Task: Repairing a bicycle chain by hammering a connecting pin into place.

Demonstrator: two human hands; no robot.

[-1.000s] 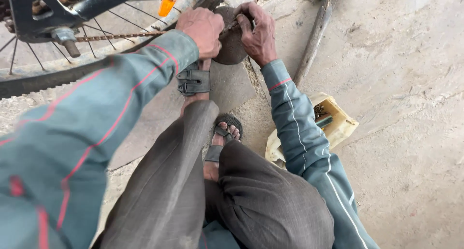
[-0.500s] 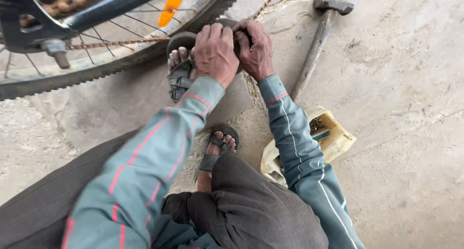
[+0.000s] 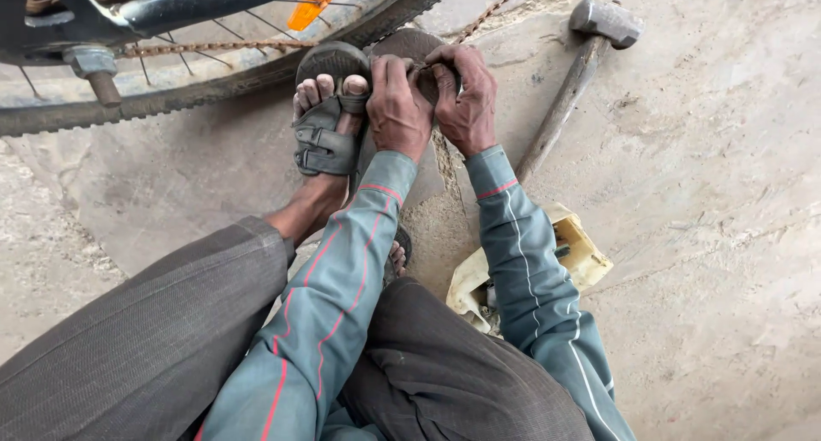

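Note:
My left hand and my right hand are side by side, fingers pinched on a rusty bicycle chain. They hold the chain against a round dark block on the ground. The chain runs left to the bicycle's rear hub and up to the right past the tyre. My left foot in a grey sandal rests just left of my left hand, toes near the tyre.
A hammer with a wooden handle lies on the concrete to the right of my hands. A cream plastic container with small parts sits under my right forearm. My other sandalled foot shows between my arms.
My left leg has swung out to the left, and its sandalled foot now sits beside the block. Both hands have stayed on the chain, closer together.

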